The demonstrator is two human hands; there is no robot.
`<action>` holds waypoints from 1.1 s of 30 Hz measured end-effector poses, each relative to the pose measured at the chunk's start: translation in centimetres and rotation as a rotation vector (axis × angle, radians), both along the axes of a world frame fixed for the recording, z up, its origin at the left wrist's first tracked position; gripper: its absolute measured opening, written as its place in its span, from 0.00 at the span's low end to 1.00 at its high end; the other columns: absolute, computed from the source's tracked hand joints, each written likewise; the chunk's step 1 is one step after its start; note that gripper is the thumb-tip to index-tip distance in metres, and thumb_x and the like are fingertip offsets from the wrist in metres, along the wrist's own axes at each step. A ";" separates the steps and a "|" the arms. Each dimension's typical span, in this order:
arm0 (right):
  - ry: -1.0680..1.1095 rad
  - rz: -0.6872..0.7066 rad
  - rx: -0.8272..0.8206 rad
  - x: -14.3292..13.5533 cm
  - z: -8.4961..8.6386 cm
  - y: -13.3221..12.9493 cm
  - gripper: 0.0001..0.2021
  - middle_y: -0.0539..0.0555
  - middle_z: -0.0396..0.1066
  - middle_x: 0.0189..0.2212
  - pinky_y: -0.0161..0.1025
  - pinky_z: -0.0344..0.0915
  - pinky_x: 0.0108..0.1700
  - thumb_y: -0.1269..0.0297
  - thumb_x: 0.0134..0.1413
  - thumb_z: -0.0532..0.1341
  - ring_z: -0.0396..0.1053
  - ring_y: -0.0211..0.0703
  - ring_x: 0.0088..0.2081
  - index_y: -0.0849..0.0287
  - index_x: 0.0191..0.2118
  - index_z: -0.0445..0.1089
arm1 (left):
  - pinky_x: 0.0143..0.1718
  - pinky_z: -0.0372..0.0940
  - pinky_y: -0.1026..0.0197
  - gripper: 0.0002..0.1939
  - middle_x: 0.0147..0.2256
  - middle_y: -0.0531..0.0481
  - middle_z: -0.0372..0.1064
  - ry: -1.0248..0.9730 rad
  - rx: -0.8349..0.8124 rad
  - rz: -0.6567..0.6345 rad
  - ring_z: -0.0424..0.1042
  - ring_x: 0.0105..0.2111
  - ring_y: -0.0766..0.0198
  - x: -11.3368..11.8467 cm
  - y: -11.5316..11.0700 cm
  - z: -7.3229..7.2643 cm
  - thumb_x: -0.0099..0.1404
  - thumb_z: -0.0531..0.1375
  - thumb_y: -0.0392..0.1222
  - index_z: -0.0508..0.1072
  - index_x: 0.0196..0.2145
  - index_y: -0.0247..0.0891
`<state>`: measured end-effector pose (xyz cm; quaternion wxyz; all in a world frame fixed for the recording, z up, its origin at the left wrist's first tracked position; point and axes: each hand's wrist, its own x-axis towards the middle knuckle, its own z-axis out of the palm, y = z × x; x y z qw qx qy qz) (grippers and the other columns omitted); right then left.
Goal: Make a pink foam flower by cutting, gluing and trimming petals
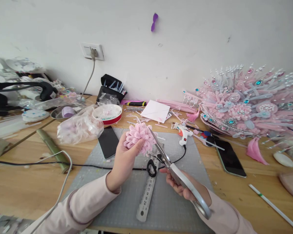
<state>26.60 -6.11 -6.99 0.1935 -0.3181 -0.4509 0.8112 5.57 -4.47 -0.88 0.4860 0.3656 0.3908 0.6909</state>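
A pink fuzzy flower with many looped petals (139,134) is pinched in my left hand (126,156), thumb across its front. My right hand (179,185) grips large scissors with grey handles (178,174). Their blades point up and left, and the tips lie at the flower's right edge; I cannot tell whether they touch it. Below my hands, a steel ruler (146,198) lies on the grey cutting mat (112,204). Across the ruler's upper part sits a smaller black-handled pair of scissors (151,167).
A white glue gun (185,135) trails its black cable across the mat. Phones lie left (108,143) and right (230,157). A large pink beaded headdress (239,104) fills the right. A red-rimmed bowl (112,121), plastic bag (80,128) and bamboo stick (52,148) stand left.
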 end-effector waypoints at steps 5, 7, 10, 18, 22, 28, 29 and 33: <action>0.032 0.020 0.103 0.3 0.0 -0.3 0.37 0.47 0.53 0.28 0.27 0.45 0.19 0.48 0.31 0.69 0.43 0.27 0.21 0.56 0.51 0.62 | 0.36 0.63 0.69 0.12 0.34 0.55 0.70 0.015 -0.011 -0.009 0.68 0.33 0.70 0.0 0.0 -0.1 0.54 0.63 0.36 0.69 0.37 0.40; 0.011 0.037 0.105 0.4 -0.3 -0.2 0.33 0.47 0.52 0.27 0.28 0.45 0.19 0.47 0.38 0.66 0.42 0.27 0.20 0.56 0.51 0.62 | 0.36 0.63 0.69 0.12 0.34 0.54 0.70 0.016 -0.014 -0.007 0.68 0.33 0.70 0.0 0.0 -0.1 0.54 0.63 0.36 0.69 0.37 0.40; -0.046 0.035 0.169 0.7 -0.7 -0.1 0.31 0.46 0.51 0.26 0.29 0.46 0.20 0.45 0.40 0.64 0.42 0.28 0.20 0.55 0.50 0.62 | 0.36 0.64 0.69 0.12 0.34 0.54 0.70 0.008 -0.015 -0.010 0.69 0.33 0.70 0.1 -0.1 0.0 0.54 0.63 0.36 0.69 0.37 0.40; -0.115 -0.009 0.352 0.5 0.3 -0.9 0.39 0.45 0.51 0.27 0.30 0.42 0.23 0.50 0.26 0.71 0.44 0.30 0.24 0.55 0.50 0.60 | 0.38 0.64 0.66 0.13 0.35 0.53 0.71 -0.026 -0.029 -0.007 0.70 0.35 0.68 0.2 -0.1 0.1 0.53 0.63 0.36 0.69 0.38 0.39; -0.175 -0.018 0.353 0.5 0.7 -0.9 0.40 0.45 0.50 0.27 0.30 0.44 0.24 0.53 0.25 0.72 0.45 0.30 0.24 0.55 0.50 0.60 | 0.39 0.64 0.65 0.14 0.37 0.52 0.71 -0.043 -0.034 -0.027 0.70 0.37 0.66 0.2 0.0 0.2 0.54 0.63 0.36 0.69 0.39 0.39; -0.174 -0.035 0.388 0.5 1.2 -0.8 0.38 0.44 0.50 0.26 0.30 0.45 0.24 0.57 0.27 0.71 0.45 0.31 0.24 0.56 0.50 0.60 | 0.40 0.64 0.65 0.15 0.39 0.51 0.71 -0.099 -0.029 -0.033 0.70 0.39 0.65 0.1 0.0 0.5 0.53 0.63 0.36 0.70 0.40 0.39; -0.165 -0.036 0.390 0.4 1.3 -0.8 0.37 0.44 0.49 0.26 0.30 0.44 0.24 0.58 0.28 0.71 0.45 0.30 0.24 0.57 0.50 0.60 | 0.41 0.64 0.64 0.15 0.39 0.50 0.71 -0.112 -0.022 -0.029 0.70 0.40 0.64 0.0 0.1 0.7 0.53 0.63 0.36 0.69 0.40 0.39; -0.155 -0.026 0.393 0.3 1.5 -0.8 0.36 0.44 0.49 0.26 0.30 0.43 0.23 0.60 0.29 0.70 0.45 0.30 0.23 0.57 0.50 0.60 | 0.42 0.63 0.63 0.15 0.41 0.49 0.71 -0.140 0.004 0.006 0.70 0.42 0.63 -0.2 0.4 1.1 0.53 0.62 0.36 0.69 0.41 0.39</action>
